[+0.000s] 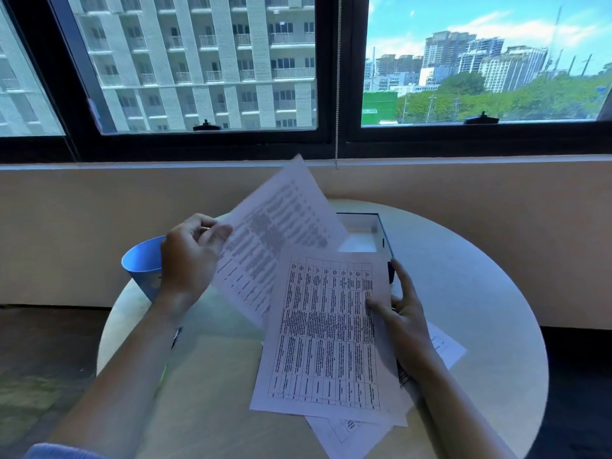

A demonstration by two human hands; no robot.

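Round table (480, 293) by the window, sorting looks midway: left hand (188, 260) pinches a text sheet (275, 226) lifted toward eleven o'clock, right hand (405, 313) thumb-clamps the gridded sheet (324, 342) at centre, loose pages (443, 346) underneath at five o'clock unsorted, open box (364, 226) at one o'clock.

Your left hand (190, 260) holds the raised sheet (281, 226) left of centre, above the tabletop (463, 276). Your right hand (402, 321) pinches the second sheet (328, 342) in front of it, over loose sheets (443, 347) on the tabletop. Box (364, 226) behind both. Container (142, 263) at the left edge, behind your left hand. Pen (176, 337) beside your left forearm.
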